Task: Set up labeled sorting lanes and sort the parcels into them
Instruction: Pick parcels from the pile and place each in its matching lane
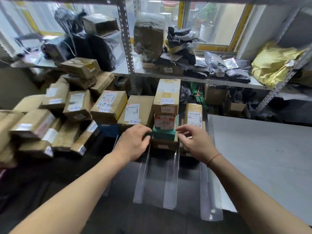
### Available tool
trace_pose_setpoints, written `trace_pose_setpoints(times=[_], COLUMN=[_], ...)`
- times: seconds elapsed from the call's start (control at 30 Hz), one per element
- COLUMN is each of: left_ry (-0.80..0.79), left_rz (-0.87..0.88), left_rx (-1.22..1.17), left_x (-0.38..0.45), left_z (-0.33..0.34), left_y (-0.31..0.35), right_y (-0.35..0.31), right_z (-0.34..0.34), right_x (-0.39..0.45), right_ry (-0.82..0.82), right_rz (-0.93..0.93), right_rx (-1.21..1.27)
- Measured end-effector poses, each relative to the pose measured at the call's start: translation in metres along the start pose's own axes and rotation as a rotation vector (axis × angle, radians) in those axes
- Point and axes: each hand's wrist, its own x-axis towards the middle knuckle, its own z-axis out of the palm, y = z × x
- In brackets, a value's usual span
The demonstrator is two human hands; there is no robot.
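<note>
A stack of parcels stands in the middle lane between clear plastic dividers (171, 176). On top is a cardboard box (167, 97) with a handwritten white label, then a red-and-white box (164, 121), a teal box (163, 135) and a flat brown box (163, 145). My left hand (135, 142) is at the teal box's left edge with fingers loosely bent, fingertips touching or almost touching it. My right hand (194, 141) hovers at its right edge, fingers relaxed, holding nothing. A labeled box (135, 112) heads the lane to the left, and a taped parcel (194, 115) stands in the right lane.
A loose pile of cardboard parcels (55, 119) fills the dark table's left side. Metal shelving (128, 53) behind holds boxes, black bags and a yellow bag (273, 63). A grey tabletop (263, 152) lies to the right. More dividers (209, 191) run toward me.
</note>
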Motion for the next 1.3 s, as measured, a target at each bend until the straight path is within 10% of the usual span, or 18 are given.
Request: trace_pose_setpoints(times=[0.53, 1.3], left_ry=[0.086, -0.047], left_rz=[-0.058, -0.275], left_rx=[-0.072, 0.0], left_x=[-0.071, 0.053], left_z=[-0.131, -0.206], left_y=[-0.248, -0.44], right_y=[-0.2, -0.288], right_z=[0.22, 0.375], right_x=[0.034, 0.239], right_ry=[-0.043, -0.191], right_rz=[-0.037, 0.007], right_rx=[-0.092, -0.136])
